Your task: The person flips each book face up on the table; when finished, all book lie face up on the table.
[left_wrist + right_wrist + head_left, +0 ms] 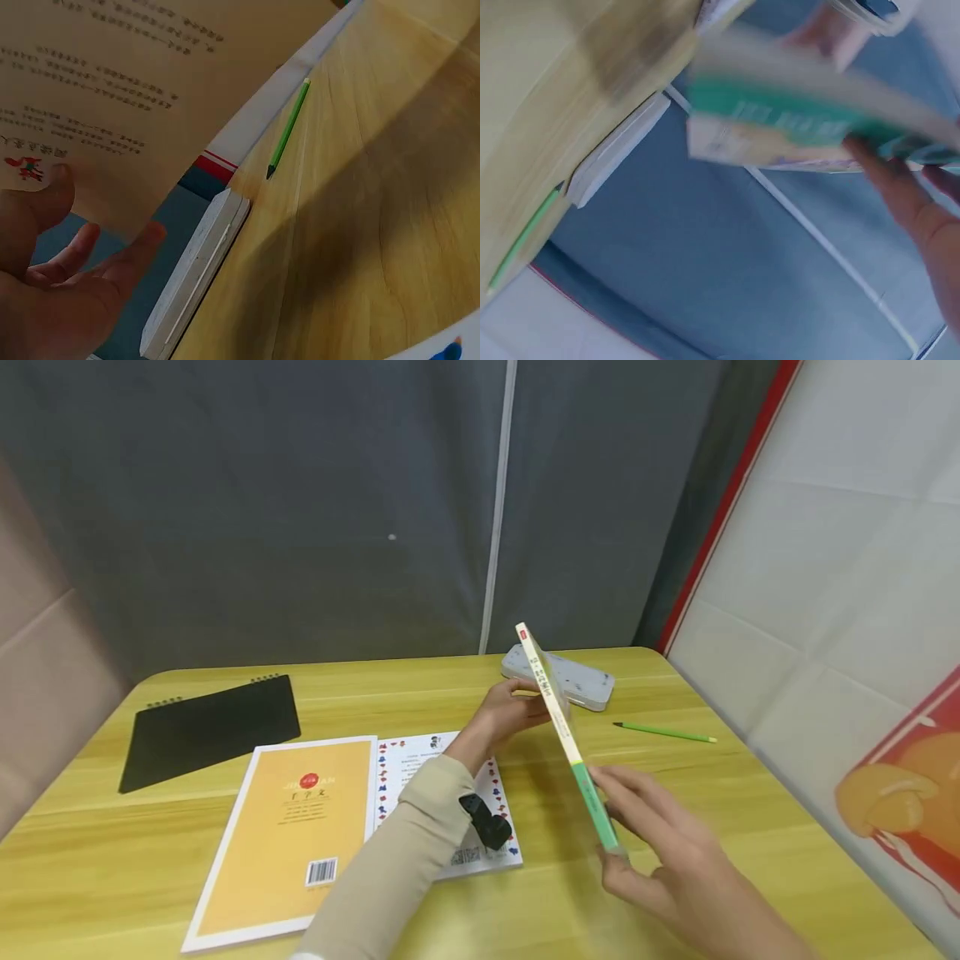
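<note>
A thin book (557, 714) with a cream and green spine stands tilted above the table, spine toward me. My right hand (671, 852) grips its near green end, thumb at the bottom edge and fingers along the right side. On the book's other side is my left hand (506, 718), near the far part. In the left wrist view, the thumb and loosely extended fingers of that hand (75, 277) lie against a printed cover (112, 82). The right wrist view shows the book's green cover (780, 112) blurred, with the right fingers (900, 187) against it.
A yellow-orange book (300, 827) and a white book with a patterned border (405, 768) lie on the table (75, 877). A black spiral notebook (213, 727) is at the left. A pale pencil case (581, 681) and a green pencil (667, 732) lie toward the back right.
</note>
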